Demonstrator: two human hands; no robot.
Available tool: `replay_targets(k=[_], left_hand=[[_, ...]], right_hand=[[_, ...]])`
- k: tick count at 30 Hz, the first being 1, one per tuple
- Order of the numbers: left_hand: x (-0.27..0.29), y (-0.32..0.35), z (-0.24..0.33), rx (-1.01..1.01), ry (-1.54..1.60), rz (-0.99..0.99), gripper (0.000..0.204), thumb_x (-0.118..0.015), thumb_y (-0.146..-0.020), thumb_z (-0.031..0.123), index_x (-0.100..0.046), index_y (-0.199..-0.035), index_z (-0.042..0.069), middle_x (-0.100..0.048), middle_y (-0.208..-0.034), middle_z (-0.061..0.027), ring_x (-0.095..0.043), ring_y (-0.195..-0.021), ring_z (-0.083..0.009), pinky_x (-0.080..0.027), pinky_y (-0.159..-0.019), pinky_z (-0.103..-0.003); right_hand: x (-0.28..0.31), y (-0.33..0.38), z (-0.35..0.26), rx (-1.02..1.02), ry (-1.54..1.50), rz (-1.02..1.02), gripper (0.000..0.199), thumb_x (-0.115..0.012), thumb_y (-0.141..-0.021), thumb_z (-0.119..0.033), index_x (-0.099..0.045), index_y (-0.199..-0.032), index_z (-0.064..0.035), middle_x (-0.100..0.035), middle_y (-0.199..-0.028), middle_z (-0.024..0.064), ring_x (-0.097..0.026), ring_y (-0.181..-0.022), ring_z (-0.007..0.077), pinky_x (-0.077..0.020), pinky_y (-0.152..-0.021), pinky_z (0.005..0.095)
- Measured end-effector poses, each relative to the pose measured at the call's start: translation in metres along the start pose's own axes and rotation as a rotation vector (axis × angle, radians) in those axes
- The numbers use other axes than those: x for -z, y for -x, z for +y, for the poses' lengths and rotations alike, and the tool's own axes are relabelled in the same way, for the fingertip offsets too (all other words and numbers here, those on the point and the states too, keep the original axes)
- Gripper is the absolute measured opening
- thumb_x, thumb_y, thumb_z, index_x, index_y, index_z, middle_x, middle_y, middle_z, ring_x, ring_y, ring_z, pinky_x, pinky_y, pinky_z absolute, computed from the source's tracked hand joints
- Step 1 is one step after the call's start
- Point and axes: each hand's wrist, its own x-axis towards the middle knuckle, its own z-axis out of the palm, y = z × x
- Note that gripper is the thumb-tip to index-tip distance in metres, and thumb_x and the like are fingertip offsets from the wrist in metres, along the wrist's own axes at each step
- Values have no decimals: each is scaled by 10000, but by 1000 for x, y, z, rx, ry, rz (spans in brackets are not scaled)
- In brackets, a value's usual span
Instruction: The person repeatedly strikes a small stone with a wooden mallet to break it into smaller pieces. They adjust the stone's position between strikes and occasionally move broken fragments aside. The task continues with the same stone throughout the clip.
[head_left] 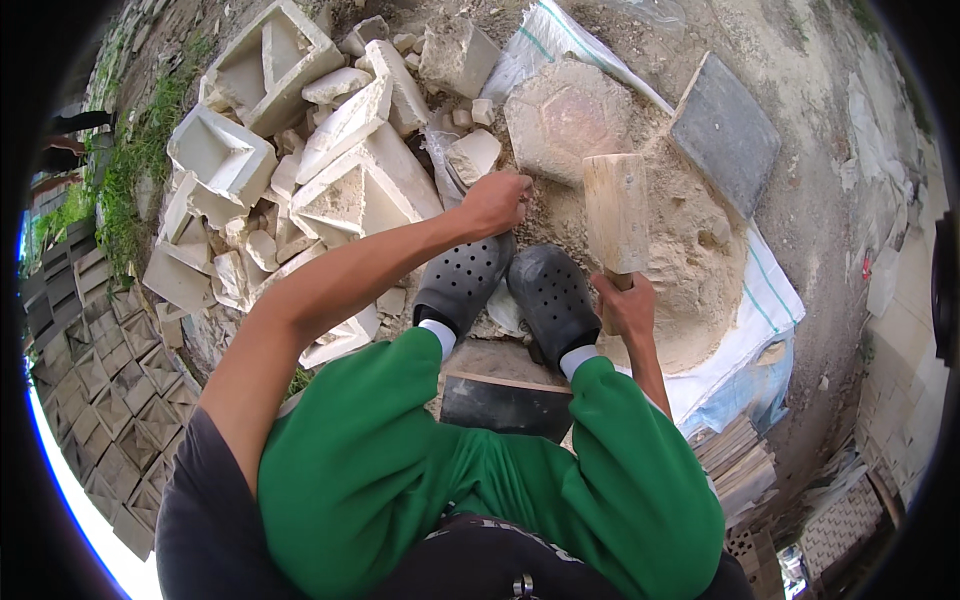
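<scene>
My right hand (628, 303) is wrapped round the short handle of a wooden mallet (617, 212), whose pale block head points away from me over the crushed material. My left hand (497, 204) is closed just beyond my left clog; whatever its fingers hold, if anything, is hidden. Past both hands lies a dusty hexagonal slab (568, 118). To its right, sandy beige powder (695, 225) is heaped on a white woven sack (772, 285) with green stripes. A pale broken chunk (473, 156) lies beside my left hand.
Broken white box-shaped moulds (270, 65) and rubble pile up at the left. A dark grey square tile (725, 133) leans at the far right of the powder. My grey clogs (553, 300) stand between my hands. Wood pieces (737, 462) are stacked at the lower right.
</scene>
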Motion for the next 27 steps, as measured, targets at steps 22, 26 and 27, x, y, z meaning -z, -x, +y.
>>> replay_targets(k=[22, 26, 27], left_hand=[[106, 61, 28, 497, 443, 652, 363, -620, -996, 344, -704, -1061, -3, -699, -793, -187, -675, -714, -311, -524, -707, -433], [117, 113, 26, 503, 524, 869, 332, -639, -995, 316, -686, -1092, 3, -715, -859, -166, -651, -678, -252, -524, -683, -394], [117, 125, 24, 499, 531, 921, 324, -641, -996, 308, -682, -1101, 4, -719, -877, -161, -645, -671, -239, -525, -679, -386]], right_hand=[[-76, -15, -146, 386, 420, -255, 390, -777, -822, -293, -688, -1022, 30, -703, -746, 95, -668, -573, 181, -530, -578, 344], [-90, -5, -161, 489, 509, -363, 441, -786, -816, -290, -684, -1065, 59, -722, -827, 134, -694, -639, 203, -543, -628, 358], [-94, 2, -166, 438, 515, -403, 476, -784, -809, -297, -687, -1094, 72, -741, -882, 160, -710, -679, 221, -551, -662, 377]])
